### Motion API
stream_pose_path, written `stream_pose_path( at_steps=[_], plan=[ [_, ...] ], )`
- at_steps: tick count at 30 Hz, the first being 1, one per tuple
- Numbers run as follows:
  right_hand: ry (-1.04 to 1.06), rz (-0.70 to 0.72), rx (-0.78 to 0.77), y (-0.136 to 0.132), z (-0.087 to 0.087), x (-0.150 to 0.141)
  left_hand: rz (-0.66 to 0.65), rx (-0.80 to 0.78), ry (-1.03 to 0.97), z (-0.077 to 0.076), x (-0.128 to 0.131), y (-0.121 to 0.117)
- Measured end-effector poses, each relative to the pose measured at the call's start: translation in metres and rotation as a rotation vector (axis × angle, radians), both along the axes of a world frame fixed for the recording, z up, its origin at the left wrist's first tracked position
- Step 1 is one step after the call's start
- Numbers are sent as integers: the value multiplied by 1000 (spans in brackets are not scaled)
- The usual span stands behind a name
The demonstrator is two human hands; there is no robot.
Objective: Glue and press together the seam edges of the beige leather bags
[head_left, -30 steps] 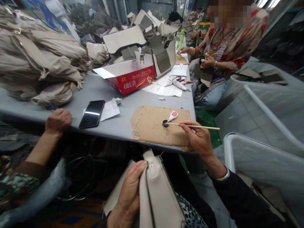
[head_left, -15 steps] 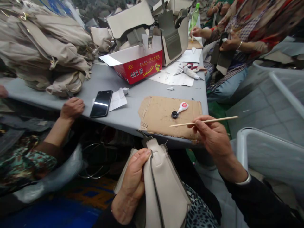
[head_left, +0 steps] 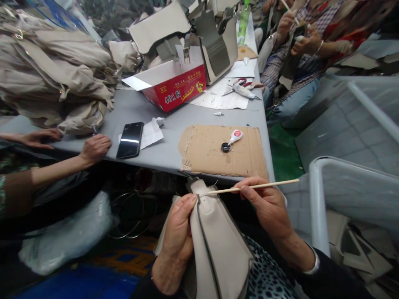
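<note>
My left hand is closed on a beige bag piece with a dark edge line, thumb pressed near its narrow top. Between the fingertips of my right hand is a thin wooden stick, nearly level. Its left tip is at the top of the bag piece, by a small tab with a hole; whether it touches I cannot tell. Beyond my hands, a cardboard sheet lies on the table, bearing a small black round cap and a white glue bottle whose nozzle rests against the cap.
A phone lies on the grey table left of the cardboard. Behind stand a red box, pliers and piled beige bags. Co-workers' hands are at left and far right. A grey bin stands right.
My right hand has come down and toward me, bringing the stick from above the cardboard to the top of the bag piece. My left hand keeps its hold.
</note>
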State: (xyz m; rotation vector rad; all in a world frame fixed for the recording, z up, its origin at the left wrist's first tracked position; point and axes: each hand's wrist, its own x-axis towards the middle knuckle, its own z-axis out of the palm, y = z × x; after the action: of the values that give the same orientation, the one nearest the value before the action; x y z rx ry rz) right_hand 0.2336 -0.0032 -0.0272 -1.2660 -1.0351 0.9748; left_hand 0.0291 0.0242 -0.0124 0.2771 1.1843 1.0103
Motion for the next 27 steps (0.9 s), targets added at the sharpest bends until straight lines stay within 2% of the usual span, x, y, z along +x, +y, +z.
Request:
stream_pose_path(
  at_steps=[17, 22, 27],
  plan=[
    [-61, -18, 7, -5, 1, -5, -20, 17, -25, 1, 0, -2],
    [10, -3, 10, -4, -5, 0, -25, 4, -31, 1, -1, -1],
    [123, -112, 119, 5, -9, 11, 40, -25, -28, -1, -1, 1]
  ],
)
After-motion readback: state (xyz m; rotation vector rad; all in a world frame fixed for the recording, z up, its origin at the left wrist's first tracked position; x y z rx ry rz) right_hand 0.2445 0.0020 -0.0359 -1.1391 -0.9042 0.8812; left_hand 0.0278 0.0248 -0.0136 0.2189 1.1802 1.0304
